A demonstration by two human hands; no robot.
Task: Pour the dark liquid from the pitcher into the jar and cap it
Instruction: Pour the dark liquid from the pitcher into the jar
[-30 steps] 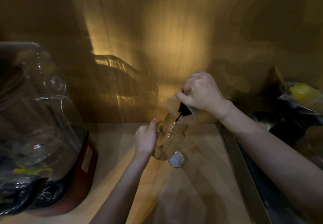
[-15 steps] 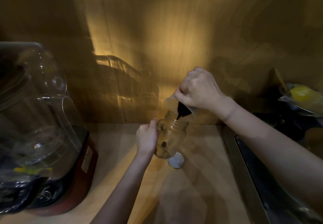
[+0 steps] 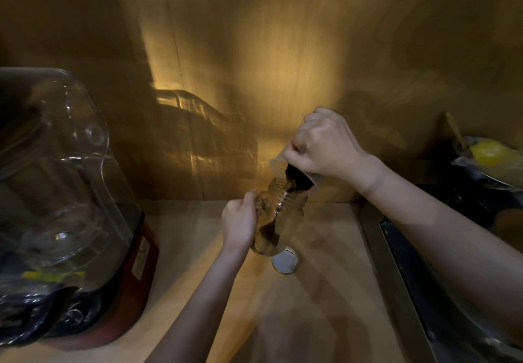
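Fingers (image 3: 304, 136) of the right hand (image 3: 325, 147) are curled tight round the pitcher (image 3: 311, 183) near its rim, knuckles up, thumb tip at the lip; pitcher is tipped steeply w/ spout down over the jar (image 3: 278, 221) mouth. Left hand (image 3: 239, 222) is closed round the jar's left side, fingers wrapped behind the glass, thumb near the neck. Jar is tilted, mouth leaning up-right toward the spout, base just above or barely touching the tabletop (image 3: 325, 292); can't tell which.

Dark liquid (image 3: 295, 178) runs from the spout into the neck, and a small dark pool sits low in the jar. Judging by that, the pour is early: most of the jar is clear.

To do it well: keep the spout just over the mouth, centred, and raise the tilt slowly so the stream stays narrow & doesn't run down the outside. As the level climbs, bring the jar upright w/ the left hand, else it spills from the low side of the rim. Glass may be slick, so grip stays firm.

Lid (image 3: 285, 260) lies flat on the tabletop just beside the jar's base, on the near-right, handy for capping after. Blender (image 3: 70, 207) stands well apart to the left.
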